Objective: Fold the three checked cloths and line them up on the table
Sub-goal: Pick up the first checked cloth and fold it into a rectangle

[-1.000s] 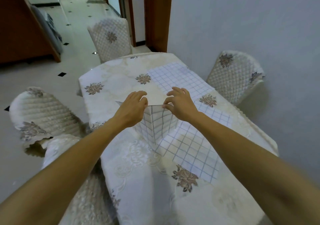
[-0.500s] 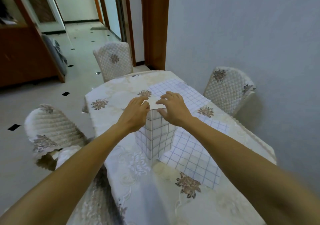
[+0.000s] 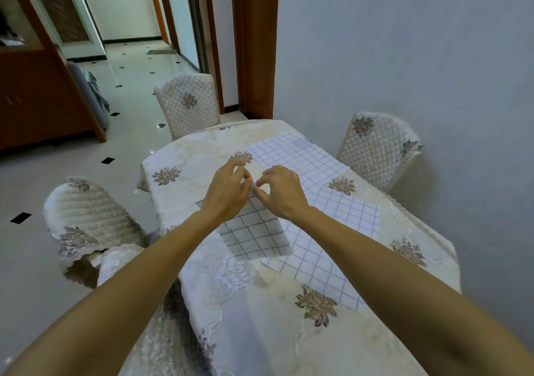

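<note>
Bare tablecloth (image 3: 187,173) lies open left of the hands; wall (image 3: 419,57) bounds the right

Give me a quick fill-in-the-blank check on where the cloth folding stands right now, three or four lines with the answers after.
1. Both hands, left hand and right hand, pinch the top edge of the ____ cloth held above the table.
2. Besides the held cloth, ____ more checked cloths lie flat: the far cloth and the near cloth.
3. The flat cloths lie toward the person's ____ side of the table.
4. Around the table stand ____ padded chairs.

Answers: checked; two; right; three
</note>
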